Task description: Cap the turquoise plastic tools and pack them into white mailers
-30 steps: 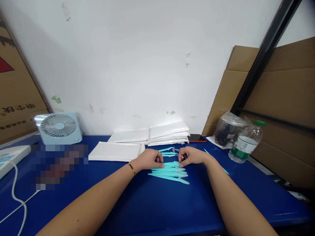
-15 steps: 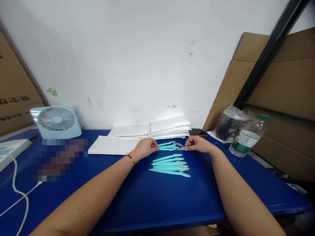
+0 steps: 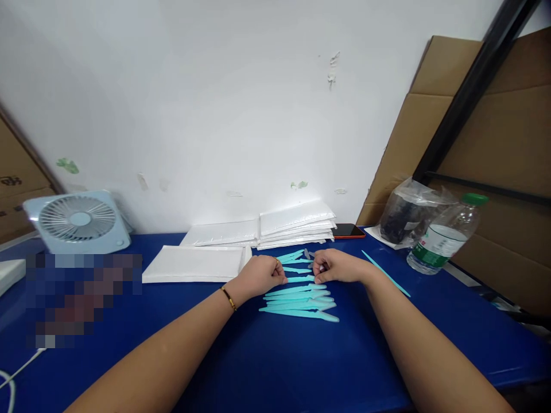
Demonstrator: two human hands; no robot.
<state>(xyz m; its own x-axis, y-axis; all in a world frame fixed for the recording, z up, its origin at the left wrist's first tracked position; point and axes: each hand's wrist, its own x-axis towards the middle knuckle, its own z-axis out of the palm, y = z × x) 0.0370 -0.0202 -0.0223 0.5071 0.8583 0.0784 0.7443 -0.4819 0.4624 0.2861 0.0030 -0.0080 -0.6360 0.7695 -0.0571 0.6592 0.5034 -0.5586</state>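
A turquoise eyebrow razor [image 3: 299, 280] is stretched sideways between my two hands, low over the table. My left hand [image 3: 262, 274] pinches its thin handle end. At its other end, the thumb and fingers of my right hand [image 3: 338, 267] are closed around the blade end, which they partly cover. Just below lies a fanned row of similar turquoise razors [image 3: 297, 312], handles to the left and clear-capped blades to the right. Several more razors [image 3: 293, 257] lie behind my fingers, partly hidden. One separate razor [image 3: 386, 273] rests beyond my right forearm.
White padded envelopes [image 3: 297, 222] are stacked against the wall, with more envelopes [image 3: 193, 264] at left. A phone [image 3: 348, 231], a bagged dark cup [image 3: 396, 218] and a water bottle [image 3: 447, 235] stand at back right. A light-blue fan [image 3: 80, 221] is at left on the blue table [image 3: 258, 361].
Both hands have come nearer to me and closer together, from the back group of razors to one razor at the row's far edge. The razor right of my forearm has come into view.
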